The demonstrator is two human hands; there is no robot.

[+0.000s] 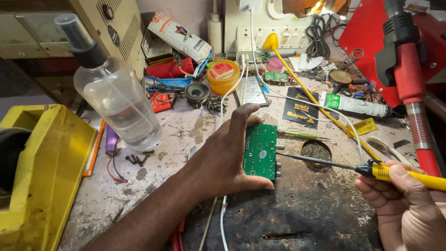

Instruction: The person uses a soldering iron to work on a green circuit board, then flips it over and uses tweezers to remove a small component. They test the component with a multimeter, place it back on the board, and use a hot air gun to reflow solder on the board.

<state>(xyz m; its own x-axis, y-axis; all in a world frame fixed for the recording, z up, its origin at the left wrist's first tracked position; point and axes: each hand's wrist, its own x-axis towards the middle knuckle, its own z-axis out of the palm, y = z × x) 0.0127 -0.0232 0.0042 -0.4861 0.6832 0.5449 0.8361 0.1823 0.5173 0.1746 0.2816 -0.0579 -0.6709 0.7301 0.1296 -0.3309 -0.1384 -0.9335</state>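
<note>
From the head camera, the left hand [222, 160] stands a small green rectangular circuit board [260, 151] on edge over the stained workbench [186, 130], thumb under its lower edge and fingers [239, 122] curled over the top, closed firmly on it. The right hand [403, 204] is wrapped around the yellow handle of a soldering iron [385, 171], whose thin grey shaft reaches left so that its tip sits at the board's right edge, touching or just short of it; I cannot tell which.

The board looks light, stiff and thin, with small soldered parts and jacks along its right side that seem fragile. It is best taken by its bare edges, as it is now, well clear of the iron's tip.

Just beyond the iron's shaft, right of the held board, lies a round dark tin of flux or tip cleaner [316, 151]. A green-handled screwdriver [299, 135] lies just above it, near the board's upper corner. To the left of the gripping hand stands a clear plastic spray bottle [116, 102], with loose dark screws [137, 159] at its base.
</note>
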